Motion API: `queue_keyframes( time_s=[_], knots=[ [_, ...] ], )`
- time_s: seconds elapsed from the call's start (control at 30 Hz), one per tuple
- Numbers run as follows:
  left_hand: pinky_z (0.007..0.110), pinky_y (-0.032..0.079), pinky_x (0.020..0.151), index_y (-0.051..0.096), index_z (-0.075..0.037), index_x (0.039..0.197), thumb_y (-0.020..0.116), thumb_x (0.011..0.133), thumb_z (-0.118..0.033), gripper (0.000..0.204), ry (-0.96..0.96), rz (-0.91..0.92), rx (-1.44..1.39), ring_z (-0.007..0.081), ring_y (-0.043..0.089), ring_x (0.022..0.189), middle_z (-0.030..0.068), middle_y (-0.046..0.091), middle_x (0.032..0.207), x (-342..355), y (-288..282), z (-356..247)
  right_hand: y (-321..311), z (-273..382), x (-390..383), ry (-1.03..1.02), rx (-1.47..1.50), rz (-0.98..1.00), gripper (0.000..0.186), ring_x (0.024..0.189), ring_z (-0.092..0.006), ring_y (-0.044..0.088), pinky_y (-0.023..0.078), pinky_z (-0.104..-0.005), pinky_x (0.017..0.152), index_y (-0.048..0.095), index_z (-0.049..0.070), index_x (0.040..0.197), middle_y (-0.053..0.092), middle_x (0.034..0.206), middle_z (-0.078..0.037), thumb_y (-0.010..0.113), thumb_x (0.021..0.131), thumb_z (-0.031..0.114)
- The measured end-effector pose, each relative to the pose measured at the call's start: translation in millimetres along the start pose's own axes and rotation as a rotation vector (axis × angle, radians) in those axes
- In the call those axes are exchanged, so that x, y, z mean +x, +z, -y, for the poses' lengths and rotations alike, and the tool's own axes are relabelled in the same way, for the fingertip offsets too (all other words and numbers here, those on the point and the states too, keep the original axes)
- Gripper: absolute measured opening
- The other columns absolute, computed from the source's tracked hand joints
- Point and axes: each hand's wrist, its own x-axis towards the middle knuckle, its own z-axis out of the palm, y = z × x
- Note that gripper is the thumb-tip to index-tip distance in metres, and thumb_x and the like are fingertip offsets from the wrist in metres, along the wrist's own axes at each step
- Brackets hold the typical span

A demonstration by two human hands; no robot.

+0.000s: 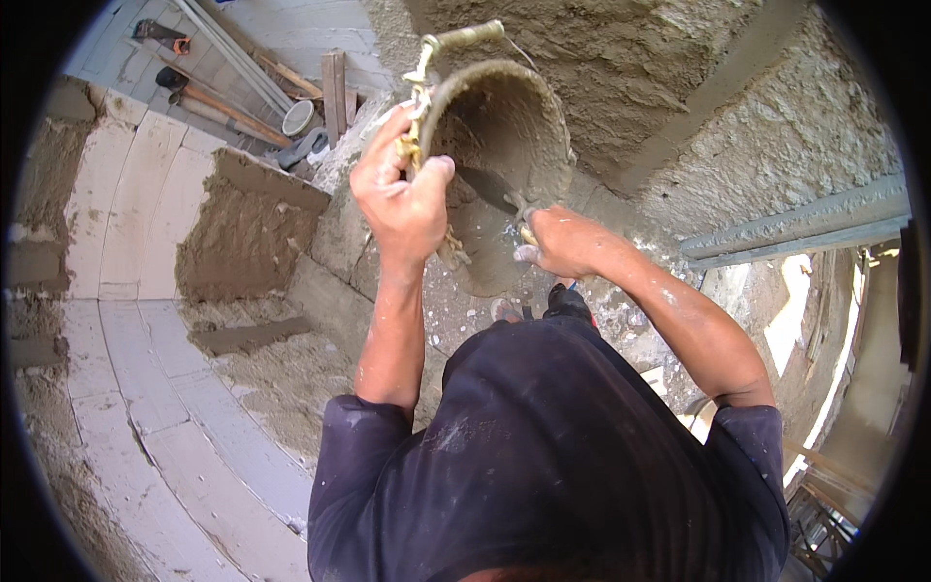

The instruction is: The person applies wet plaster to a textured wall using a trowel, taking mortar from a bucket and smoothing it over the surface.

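Note:
A mortar-caked bucket (504, 145) is tipped on its side with its mouth facing me. My left hand (402, 199) grips its rim and the rope-like handle (422, 87) at the left edge. My right hand (562, 242) holds a trowel (490, 189) whose blade reaches inside the bucket against the wet mortar. Both forearms rise from my dark shirt at the bottom of the view.
A rough plastered wall (776, 126) fills the upper right, with a metal rail (795, 228) across it. White blocks (126, 213) with a mortar patch (242, 233) lie at left. Tools and planks (233, 97) rest on the ground at the top left. My feet (567, 301) show below the bucket.

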Motion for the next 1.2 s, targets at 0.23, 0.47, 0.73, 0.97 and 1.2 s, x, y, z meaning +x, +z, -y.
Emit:
queue_keyframes(
  time_s=[0.23, 0.47, 0.73, 0.97, 1.2],
  knots=[
    [0.045, 0.033, 0.114, 0.069, 0.011, 0.105, 0.062, 0.067, -0.002, 0.040, -0.018, 0.086, 0.046, 0.0266, 0.064, 0.111, 0.0177, 0.070, 0.113, -8, -22, 0, 39, -3, 8, 0.007, 1.231, 0.691, 0.024, 0.049, -0.0046, 0.046, 0.038, -0.0226, 0.038, 0.060, 0.004, 0.106, 0.049, 0.065, 0.002, 0.069, 0.091, 0.020],
    [0.030, 0.040, 0.103, 0.057, 0.014, 0.125, 0.058, 0.072, 0.003, 0.054, -0.110, -0.206, 0.041, 0.0198, 0.060, 0.111, 0.0160, 0.065, 0.120, -30, -53, 7, 17, 4, 19, -0.200, 1.401, 0.629, 0.027, 0.053, -0.0075, 0.049, 0.042, -0.0244, 0.045, 0.060, 0.003, 0.112, 0.050, 0.069, 0.002, 0.066, 0.089, 0.015],
    [0.024, 0.044, 0.087, 0.062, 0.011, 0.116, 0.058, 0.075, 0.006, 0.041, -0.264, -0.359, -0.042, 0.0121, 0.059, 0.094, 0.0060, 0.066, 0.105, -54, -18, 61, 33, -57, 34, -0.098, 0.474, 0.121, 0.038, 0.076, -0.0228, 0.063, 0.050, -0.0382, 0.073, 0.064, 0.001, 0.102, 0.067, 0.084, -0.012, 0.075, 0.084, 0.032],
    [0.026, 0.048, 0.084, 0.064, 0.010, 0.112, 0.058, 0.074, 0.003, 0.039, -0.450, -0.526, 0.048, 0.0150, 0.062, 0.087, 0.0063, 0.068, 0.100, -106, -10, 101, -3, -109, 3, -0.199, 0.185, 0.010, 0.047, 0.085, -0.0375, 0.067, 0.052, -0.0471, 0.082, 0.058, -0.001, 0.120, 0.067, 0.092, -0.022, 0.071, 0.085, 0.029],
    [0.027, 0.043, 0.065, 0.065, 0.009, 0.106, 0.056, 0.074, 0.004, 0.034, -0.550, -0.795, 0.418, 0.0125, 0.051, 0.069, 0.0020, 0.059, 0.081, -166, 15, 102, -115, -130, -48, -0.400, 0.086, 0.193, 0.040, 0.081, -0.0391, 0.065, 0.052, -0.0484, 0.075, 0.062, 0.000, 0.113, 0.067, 0.081, -0.020, 0.070, 0.087, 0.030]
  ],
)
